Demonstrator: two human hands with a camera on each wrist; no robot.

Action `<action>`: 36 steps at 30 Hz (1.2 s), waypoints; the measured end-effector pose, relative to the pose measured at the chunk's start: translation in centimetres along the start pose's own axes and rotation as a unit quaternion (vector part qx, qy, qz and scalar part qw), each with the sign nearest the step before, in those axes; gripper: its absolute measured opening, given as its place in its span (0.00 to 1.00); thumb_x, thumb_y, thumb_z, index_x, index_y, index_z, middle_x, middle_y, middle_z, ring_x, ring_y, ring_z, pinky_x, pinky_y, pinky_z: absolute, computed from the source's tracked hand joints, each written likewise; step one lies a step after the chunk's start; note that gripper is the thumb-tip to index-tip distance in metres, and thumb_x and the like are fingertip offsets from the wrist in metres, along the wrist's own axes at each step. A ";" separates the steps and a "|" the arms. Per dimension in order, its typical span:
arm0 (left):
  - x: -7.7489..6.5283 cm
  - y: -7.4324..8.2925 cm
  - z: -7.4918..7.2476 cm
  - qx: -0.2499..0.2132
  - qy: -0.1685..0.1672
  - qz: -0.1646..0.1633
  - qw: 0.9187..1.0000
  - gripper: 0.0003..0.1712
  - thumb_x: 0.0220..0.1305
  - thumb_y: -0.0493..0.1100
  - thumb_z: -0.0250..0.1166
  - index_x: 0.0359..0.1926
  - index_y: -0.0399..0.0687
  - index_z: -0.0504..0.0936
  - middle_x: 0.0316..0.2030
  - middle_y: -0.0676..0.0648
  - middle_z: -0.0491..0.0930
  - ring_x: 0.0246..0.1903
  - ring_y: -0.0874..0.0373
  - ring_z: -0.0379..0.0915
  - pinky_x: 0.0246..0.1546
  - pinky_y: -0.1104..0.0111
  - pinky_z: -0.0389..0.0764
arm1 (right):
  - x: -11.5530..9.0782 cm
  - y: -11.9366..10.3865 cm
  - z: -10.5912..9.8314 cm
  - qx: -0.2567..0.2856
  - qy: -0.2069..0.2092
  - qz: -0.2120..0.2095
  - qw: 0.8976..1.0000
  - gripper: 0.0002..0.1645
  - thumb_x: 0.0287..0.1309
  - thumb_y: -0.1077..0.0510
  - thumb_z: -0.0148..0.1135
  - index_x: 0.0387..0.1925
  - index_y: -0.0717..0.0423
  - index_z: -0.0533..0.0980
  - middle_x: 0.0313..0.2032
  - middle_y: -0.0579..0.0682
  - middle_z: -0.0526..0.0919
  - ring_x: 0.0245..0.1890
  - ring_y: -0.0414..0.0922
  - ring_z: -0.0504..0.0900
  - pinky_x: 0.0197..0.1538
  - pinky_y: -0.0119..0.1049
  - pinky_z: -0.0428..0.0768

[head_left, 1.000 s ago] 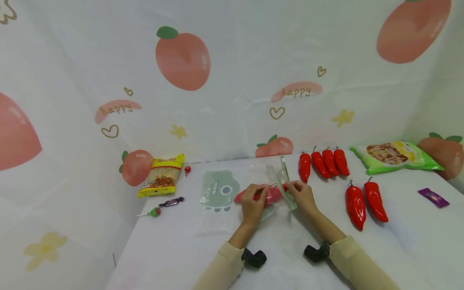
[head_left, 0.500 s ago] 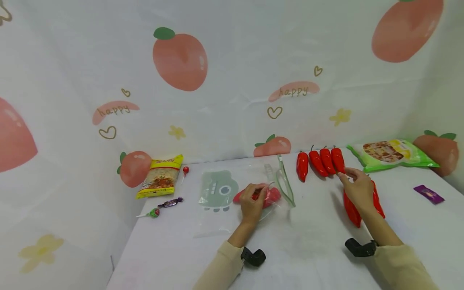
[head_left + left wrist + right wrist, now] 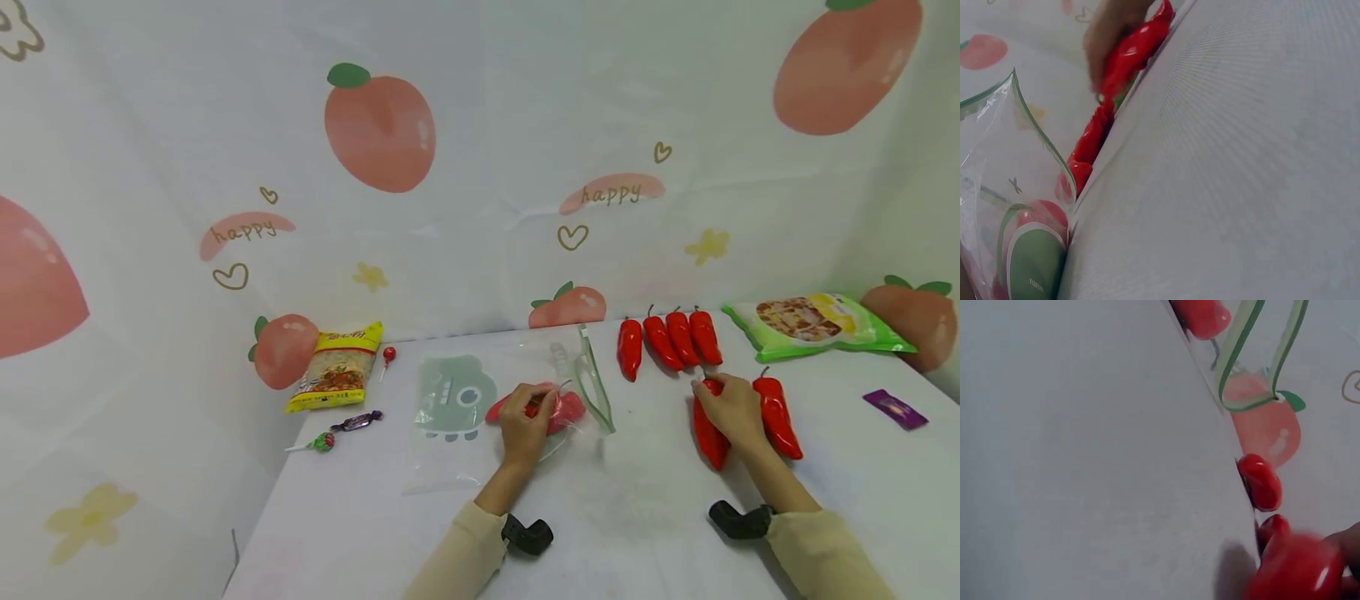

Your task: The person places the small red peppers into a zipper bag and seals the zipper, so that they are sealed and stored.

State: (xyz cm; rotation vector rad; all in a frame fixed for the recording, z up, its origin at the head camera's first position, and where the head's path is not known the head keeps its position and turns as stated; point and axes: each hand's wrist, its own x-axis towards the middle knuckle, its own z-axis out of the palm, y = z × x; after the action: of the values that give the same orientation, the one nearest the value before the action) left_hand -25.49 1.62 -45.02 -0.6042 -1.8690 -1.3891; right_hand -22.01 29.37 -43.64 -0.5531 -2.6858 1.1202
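A zip bag (image 3: 453, 383) lies mid-tabletop (image 3: 637, 550), the left hand (image 3: 521, 425) at its right part and, as far as the plastic lets one tell, peppers (image 3: 566, 408) inside. To its right, a row of four peppers (image 3: 662, 342) lies at the back; before them are the right hand (image 3: 735, 408) with one pepper (image 3: 708, 433) and, just right, another (image 3: 777, 417). Far right: a large packet (image 3: 817, 323) behind, a sachet (image 3: 896, 409) before it. Far left: a second packet (image 3: 335, 371), a lollipop (image 3: 388, 354) right of it, a wrapped candy (image 3: 356, 421) and another lollipop (image 3: 323, 442) in front.
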 end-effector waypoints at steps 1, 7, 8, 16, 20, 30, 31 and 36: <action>0.0 0.2 0.0 0.001 -0.001 -0.002 1.000 0.05 0.51 0.31 0.67 0.31 0.35 0.82 0.28 0.41 0.82 0.27 0.54 0.77 0.31 0.72 0.81 | 0.1 -0.5 0.1 0.015 0.008 0.004 1.000 0.33 0.63 0.49 0.48 0.60 0.72 0.62 0.50 0.71 0.71 0.42 0.56 0.70 0.29 0.31 0.75; -0.2 0.1 0.3 -0.003 -0.006 0.002 1.000 0.04 0.51 0.31 0.67 0.31 0.36 0.82 0.28 0.42 0.82 0.26 0.55 0.76 0.31 0.74 0.80 | 1.0 -4.6 1.2 0.166 0.075 0.040 0.982 0.34 0.63 0.43 0.47 0.59 0.66 0.60 0.55 0.63 0.67 0.52 0.54 0.66 0.52 0.42 0.76; -0.3 0.0 0.5 -0.007 -0.008 0.003 1.000 0.04 0.51 0.31 0.67 0.31 0.35 0.82 0.28 0.42 0.82 0.26 0.55 0.76 0.31 0.74 0.80 | 1.2 -5.1 1.5 0.195 0.089 0.046 0.976 0.34 0.62 0.43 0.47 0.58 0.65 0.60 0.55 0.61 0.66 0.53 0.52 0.65 0.56 0.44 0.74; -0.8 -1.5 1.4 -0.004 -0.014 0.000 1.000 0.05 0.53 0.37 0.67 0.32 0.42 0.82 0.29 0.47 0.82 0.27 0.58 0.76 0.31 0.74 0.80 | 0.8 -6.1 5.8 0.289 0.043 0.083 0.953 0.29 0.60 0.42 0.52 0.51 0.60 0.65 0.54 0.58 0.70 0.49 0.47 0.70 0.41 0.21 0.76; -0.7 -2.0 1.2 -0.003 -0.005 0.029 1.000 0.04 0.54 0.38 0.67 0.32 0.43 0.82 0.28 0.47 0.82 0.26 0.59 0.76 0.29 0.76 0.80 | 0.3 -5.8 7.4 0.221 -0.043 0.006 0.974 0.28 0.63 0.47 0.51 0.52 0.66 0.70 0.51 0.65 0.75 0.47 0.50 0.74 0.38 0.19 0.76; -0.6 -1.9 1.0 0.010 -0.022 0.028 0.999 0.07 0.57 0.42 0.65 0.33 0.44 0.83 0.30 0.49 0.83 0.29 0.60 0.77 0.33 0.78 0.80 | 0.0 -6.1 6.7 0.106 -0.151 -0.121 0.975 0.21 0.62 0.53 0.54 0.48 0.66 0.76 0.41 0.60 0.82 0.37 0.46 0.75 0.36 0.29 0.77; -0.6 -1.9 1.0 0.007 -0.019 0.031 0.999 0.06 0.56 0.42 0.65 0.33 0.44 0.83 0.29 0.49 0.83 0.29 0.60 0.77 0.33 0.78 0.80 | 0.0 -5.9 6.1 0.098 -0.126 -0.139 0.977 0.21 0.61 0.53 0.54 0.47 0.66 0.76 0.39 0.60 0.83 0.36 0.48 0.76 0.35 0.27 0.77; -0.5 -1.9 1.1 0.006 -0.008 0.036 0.999 0.04 0.55 0.40 0.66 0.33 0.45 0.83 0.28 0.49 0.83 0.28 0.60 0.77 0.32 0.78 0.80 | 0.2 -3.5 1.5 0.060 0.041 -0.175 0.982 0.21 0.61 0.56 0.55 0.50 0.68 0.74 0.45 0.66 0.80 0.44 0.59 0.79 0.40 0.34 0.81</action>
State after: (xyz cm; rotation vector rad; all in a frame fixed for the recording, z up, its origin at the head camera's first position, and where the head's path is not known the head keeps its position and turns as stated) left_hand -26.87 2.12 -46.81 -0.6731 -1.8492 -1.3286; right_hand -23.60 26.23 -42.21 -0.0957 -2.4921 1.1190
